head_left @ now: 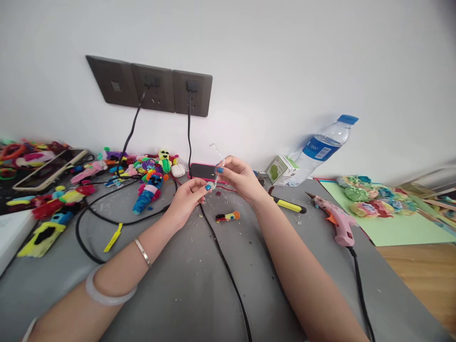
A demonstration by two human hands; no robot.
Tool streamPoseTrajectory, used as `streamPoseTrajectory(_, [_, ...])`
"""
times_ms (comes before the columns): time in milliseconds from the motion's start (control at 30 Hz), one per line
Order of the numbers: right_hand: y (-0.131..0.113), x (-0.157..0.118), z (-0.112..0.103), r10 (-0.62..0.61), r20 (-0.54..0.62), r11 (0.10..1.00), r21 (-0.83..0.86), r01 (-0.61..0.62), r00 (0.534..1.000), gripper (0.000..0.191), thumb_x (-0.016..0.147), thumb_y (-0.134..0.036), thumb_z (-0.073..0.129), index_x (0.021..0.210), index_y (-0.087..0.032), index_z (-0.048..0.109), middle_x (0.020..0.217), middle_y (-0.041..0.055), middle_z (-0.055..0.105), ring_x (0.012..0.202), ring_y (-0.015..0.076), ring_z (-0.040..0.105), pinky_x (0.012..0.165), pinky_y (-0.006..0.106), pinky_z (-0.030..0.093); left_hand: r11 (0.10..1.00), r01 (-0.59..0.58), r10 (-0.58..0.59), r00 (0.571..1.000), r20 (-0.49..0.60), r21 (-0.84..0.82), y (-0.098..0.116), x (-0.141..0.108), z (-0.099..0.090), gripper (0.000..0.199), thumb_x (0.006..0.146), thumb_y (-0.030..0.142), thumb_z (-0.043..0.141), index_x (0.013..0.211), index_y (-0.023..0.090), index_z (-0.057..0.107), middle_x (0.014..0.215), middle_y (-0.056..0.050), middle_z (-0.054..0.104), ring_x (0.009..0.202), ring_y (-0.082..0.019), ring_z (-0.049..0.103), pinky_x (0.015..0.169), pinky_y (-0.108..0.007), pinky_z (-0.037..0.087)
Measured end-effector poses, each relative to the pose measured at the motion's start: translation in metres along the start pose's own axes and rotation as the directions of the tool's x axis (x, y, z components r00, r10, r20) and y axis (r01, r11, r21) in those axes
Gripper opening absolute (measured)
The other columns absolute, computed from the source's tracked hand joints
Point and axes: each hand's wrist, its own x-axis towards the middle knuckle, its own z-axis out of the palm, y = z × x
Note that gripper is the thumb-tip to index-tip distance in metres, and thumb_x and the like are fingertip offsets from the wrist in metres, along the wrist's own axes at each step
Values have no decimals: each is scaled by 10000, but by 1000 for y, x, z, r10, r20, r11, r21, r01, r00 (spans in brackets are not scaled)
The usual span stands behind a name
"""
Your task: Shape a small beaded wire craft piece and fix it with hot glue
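Silvery strand (215,178) in both pinched grips (188,195) (239,176)

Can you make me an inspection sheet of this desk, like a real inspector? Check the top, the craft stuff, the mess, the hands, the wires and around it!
Surface: grey tabletop, scattered with tiny scraps.
Job's things: silvery tinsel strand, bent, one end sticking up.
Clutter: blue fuzzy figure among colourful ones at left; pink glue gun at right; tilted water bottle beside a small carton.
Hands: left hand and right hand both pinch the strand.
Cables: two black plugs in the sockets; a black cable runs between the forearms; the glue gun has its own cord.
Surroundings: white wall behind; other people, nothing seen.
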Motion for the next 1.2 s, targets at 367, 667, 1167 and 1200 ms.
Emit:
streamPoseTrajectory(367, [-2, 0, 3, 12, 4, 1000, -11, -12, 1000, 286, 717, -389, 814, 798, -188, 627, 745, -20, 635, 631, 90, 595, 644, 238, 513, 999, -11, 11, 1000, -6, 46, -1, 1, 0, 330, 612, 401, 838, 748, 177, 638, 679, 25, 549, 609, -95, 452, 588, -231, 380])
streamPoseTrajectory(667, [-2, 0, 4, 3, -10, 999, -34, -3, 1000, 289, 709, -395, 817, 788, -191, 628, 741, -21, 621, 625, 93, 582, 634, 249, 504, 998, -23, 24, 1000, -7, 60, 0, 1, -1, 338, 583, 407, 855, 737, 180, 657, 674, 14, 606, 613, -109, 493, 584, -240, 367])
streamPoseTrajectory(1167, [-3, 0, -3, 10, -23, 996, -85, -12, 1000, 277, 728, -395, 803, 802, -184, 639, 742, -9, 647, 650, 108, 621, 640, 251, 512, 999, -48, 47, 998, -45, -14, 0, 1, -1, 290, 617, 386, 842, 760, 189, 685, 675, 22, 587, 619, -103, 473, 609, -244, 380])
streamPoseTrajectory(1200, [-4, 0, -3, 11, -27, 996, -87, -14, 1000, 282, 722, -397, 807, 801, -185, 640, 747, -9, 649, 654, 109, 625, 640, 249, 515, 998, -52, 51, 998, -45, -31, -1, 1, -1, 285, 623, 385, 838, 769, 192, 688, 678, 23, 584, 612, -99, 467, 610, -243, 385])
